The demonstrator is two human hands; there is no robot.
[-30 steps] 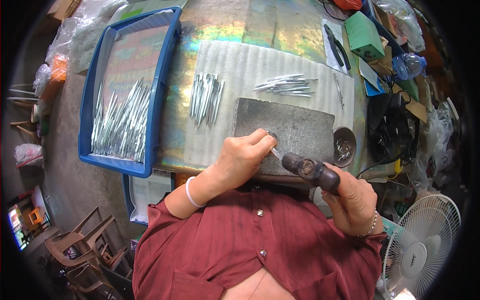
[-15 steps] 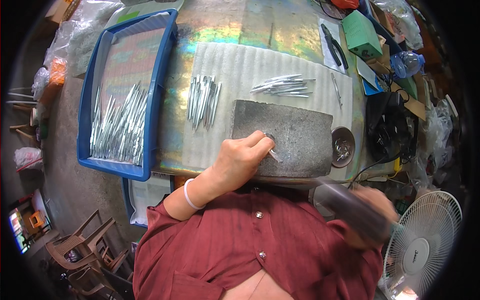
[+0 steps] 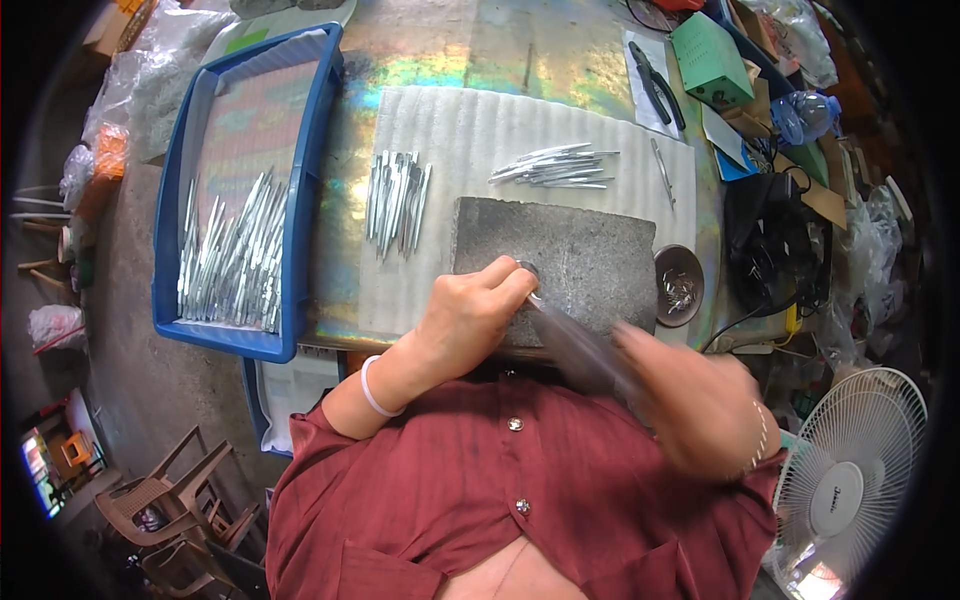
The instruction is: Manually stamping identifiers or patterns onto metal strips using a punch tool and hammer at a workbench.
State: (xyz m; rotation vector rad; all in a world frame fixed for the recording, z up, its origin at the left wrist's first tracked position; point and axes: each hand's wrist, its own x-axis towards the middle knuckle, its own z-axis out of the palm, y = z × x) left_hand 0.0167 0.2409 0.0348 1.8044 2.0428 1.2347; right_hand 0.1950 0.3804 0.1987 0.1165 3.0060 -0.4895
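On the grey stone block (image 3: 580, 260), left hand (image 3: 470, 320) pinches 1 metal piece (image 3: 530, 290); right hand (image 3: 700, 400) grips a blurred hammer (image 3: 580, 345). Beyond the block 2 bundles (image 3: 395, 195) lie, seemingly unworked.

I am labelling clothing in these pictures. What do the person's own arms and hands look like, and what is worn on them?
Both hands are bare, without gloves. The left hand has a thin white band around the wrist; the sleeve of a dark red buttoned shirt ends above the elbow. The right hand is blurred; a thin beaded bracelet shows at its wrist.
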